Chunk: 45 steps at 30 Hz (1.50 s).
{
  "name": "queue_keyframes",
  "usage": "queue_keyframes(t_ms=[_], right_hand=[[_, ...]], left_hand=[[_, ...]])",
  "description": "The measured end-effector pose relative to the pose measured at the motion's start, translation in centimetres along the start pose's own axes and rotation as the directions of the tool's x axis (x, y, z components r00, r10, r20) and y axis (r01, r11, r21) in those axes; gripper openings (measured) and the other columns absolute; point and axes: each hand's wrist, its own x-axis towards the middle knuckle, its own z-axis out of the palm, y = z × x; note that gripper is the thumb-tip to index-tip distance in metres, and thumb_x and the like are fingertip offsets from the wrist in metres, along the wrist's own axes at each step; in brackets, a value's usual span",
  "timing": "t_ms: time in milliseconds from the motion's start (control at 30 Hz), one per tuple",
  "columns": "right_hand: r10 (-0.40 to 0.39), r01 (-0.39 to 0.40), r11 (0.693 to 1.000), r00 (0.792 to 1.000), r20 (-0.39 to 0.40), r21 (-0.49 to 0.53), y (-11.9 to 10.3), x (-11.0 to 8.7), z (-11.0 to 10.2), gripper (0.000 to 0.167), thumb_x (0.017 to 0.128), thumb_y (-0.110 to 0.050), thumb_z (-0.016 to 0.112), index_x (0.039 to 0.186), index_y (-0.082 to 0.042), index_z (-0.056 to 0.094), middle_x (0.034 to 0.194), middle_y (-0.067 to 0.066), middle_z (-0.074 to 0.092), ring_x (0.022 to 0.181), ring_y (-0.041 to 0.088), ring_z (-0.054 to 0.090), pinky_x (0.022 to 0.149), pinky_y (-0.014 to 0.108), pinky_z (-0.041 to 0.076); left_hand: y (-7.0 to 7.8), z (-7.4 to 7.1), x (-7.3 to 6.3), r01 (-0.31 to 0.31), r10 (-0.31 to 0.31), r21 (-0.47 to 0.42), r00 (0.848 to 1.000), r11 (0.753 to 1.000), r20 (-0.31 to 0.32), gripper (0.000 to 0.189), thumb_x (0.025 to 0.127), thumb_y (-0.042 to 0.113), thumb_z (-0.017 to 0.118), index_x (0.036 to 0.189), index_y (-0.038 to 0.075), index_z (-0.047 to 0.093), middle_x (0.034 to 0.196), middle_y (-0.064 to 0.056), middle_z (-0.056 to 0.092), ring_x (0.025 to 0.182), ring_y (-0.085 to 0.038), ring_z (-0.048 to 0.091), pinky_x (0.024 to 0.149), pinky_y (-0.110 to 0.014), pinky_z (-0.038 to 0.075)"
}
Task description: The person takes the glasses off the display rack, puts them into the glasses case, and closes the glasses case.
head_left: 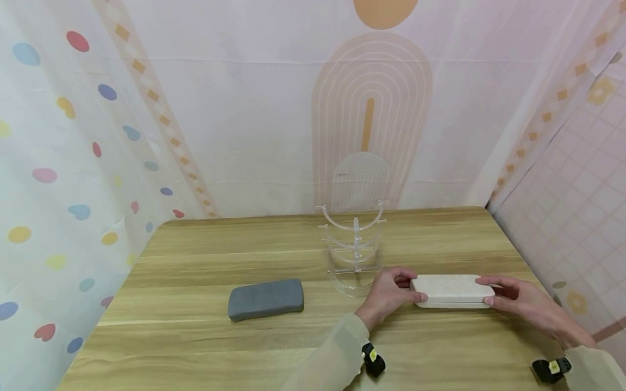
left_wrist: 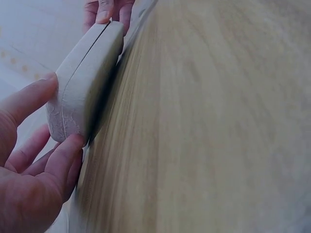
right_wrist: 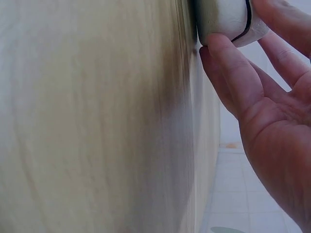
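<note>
A white glasses case (head_left: 452, 289) lies lengthwise on the right part of the table, with a thin dark seam between lid and base. My left hand (head_left: 389, 293) pinches its left end between thumb and fingers. Its right end is gripped by my right hand (head_left: 530, 305). In the left wrist view, the case (left_wrist: 87, 73) shows its narrow side, the left hand (left_wrist: 34, 160) at the near end. The right wrist view shows the right hand's (right_wrist: 272, 97) fingers against the case (right_wrist: 223, 22), beside a wider dark seam.
A grey glasses case (head_left: 266, 300) lies on the wooden table (head_left: 195, 347), left of the hands. A clear tiered stand (head_left: 356, 250) stands just behind the left hand. Patterned curtains (head_left: 244, 108) hang behind and on both sides of the table.
</note>
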Motion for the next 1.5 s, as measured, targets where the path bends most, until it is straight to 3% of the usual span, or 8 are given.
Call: queue_keyframes(t_ms=[267,633,767,1033,1100,1200,1333,1500], right_hand=[[0.059,-0.059,0.998,0.998,0.013,-0.008,-0.4,-0.1,0.3,0.041,0.096,-0.011,0.075,0.132,0.003,0.064,0.146,0.036,0.048,0.114,-0.015,0.051,0.086,0.010,0.049],[0.088,-0.089,0.996,0.993,0.075,0.007,-0.4,-0.1,0.6,0.040,0.096,-0.012,0.074,0.130,0.003,0.061,0.150,0.039,0.042,0.115,-0.019,0.044,0.091,0.010,0.045],[0.092,-0.090,0.995,0.995,0.037,-0.051,-0.5,-0.4,0.6,0.035,0.102,-0.017,0.067,0.133,0.000,0.063,0.149,0.032,0.048,0.115,-0.018,0.047,0.087,0.010,0.046],[0.092,-0.106,0.988,0.988,-0.125,-0.110,-1.6,-0.9,0.6,0.041,0.109,-0.023,0.054,0.140,0.005,0.059,0.129,-0.014,0.063,0.108,-0.016,0.052,0.080,0.009,0.048],[0.088,-0.114,0.984,0.979,-0.182,-0.135,-2.0,-0.9,0.8,0.041,0.109,-0.024,0.054,0.137,0.005,0.061,0.121,-0.022,0.062,0.104,-0.018,0.052,0.078,0.007,0.046],[0.085,-0.130,0.979,0.961,-0.264,-0.159,-2.8,-0.9,1.1,0.039,0.109,-0.025,0.055,0.133,0.003,0.065,0.117,-0.009,0.072,0.099,-0.020,0.051,0.076,0.005,0.044],[0.075,-0.139,0.977,0.935,-0.346,-0.164,-3.8,-0.9,1.7,0.037,0.108,-0.027,0.056,0.128,0.002,0.068,0.110,-0.006,0.075,0.093,-0.020,0.054,0.073,0.004,0.045],[0.053,-0.122,0.983,0.901,-0.431,-0.134,-5.3,-0.7,2.6,0.036,0.108,-0.027,0.056,0.122,0.003,0.071,0.100,-0.033,0.066,0.092,-0.023,0.053,0.073,0.003,0.043]], left_hand=[[0.2,0.0,-0.4,-0.009,0.010,0.074,1.000,0.997,-0.004,0.045,0.071,-0.003,0.092,0.111,0.008,0.072,0.099,0.007,0.069,0.093,-0.007,0.064,0.084,-0.021,0.054],[0.2,0.3,-0.7,-0.043,0.029,0.238,0.998,0.970,0.063,0.067,0.071,-0.004,0.090,0.132,0.003,0.063,0.112,0.006,0.067,0.095,-0.001,0.059,0.084,-0.017,0.051],[0.3,0.4,-1.1,-0.040,0.022,0.252,0.997,0.967,0.073,0.068,0.077,0.003,0.088,0.139,0.004,0.061,0.121,0.001,0.067,0.103,-0.004,0.062,0.089,-0.018,0.051],[1.5,0.2,-3.0,-0.064,0.042,0.343,0.997,0.937,0.069,0.065,0.088,0.018,0.081,0.148,0.012,0.055,0.145,-0.006,0.059,0.132,-0.020,0.056,0.107,-0.028,0.047],[1.7,0.0,-3.5,-0.094,0.078,0.355,0.995,0.930,0.059,0.062,0.089,0.020,0.080,0.146,0.012,0.057,0.142,-0.006,0.061,0.132,-0.021,0.056,0.108,-0.030,0.047],[2.1,-0.2,-4.2,-0.150,0.139,0.355,0.989,0.923,0.054,0.053,0.092,0.021,0.077,0.141,0.011,0.061,0.132,-0.002,0.068,0.127,-0.016,0.059,0.107,-0.032,0.047],[2.7,-0.8,-5.1,-0.214,0.207,0.332,0.977,0.919,0.058,0.042,0.094,0.022,0.074,0.133,0.010,0.066,0.118,0.003,0.073,0.119,-0.008,0.062,0.107,-0.032,0.047],[3.4,-1.8,-6.2,-0.231,0.229,0.332,0.972,0.914,0.046,0.038,0.096,0.025,0.073,0.131,0.012,0.068,0.114,0.010,0.073,0.117,-0.005,0.061,0.108,-0.036,0.046]])
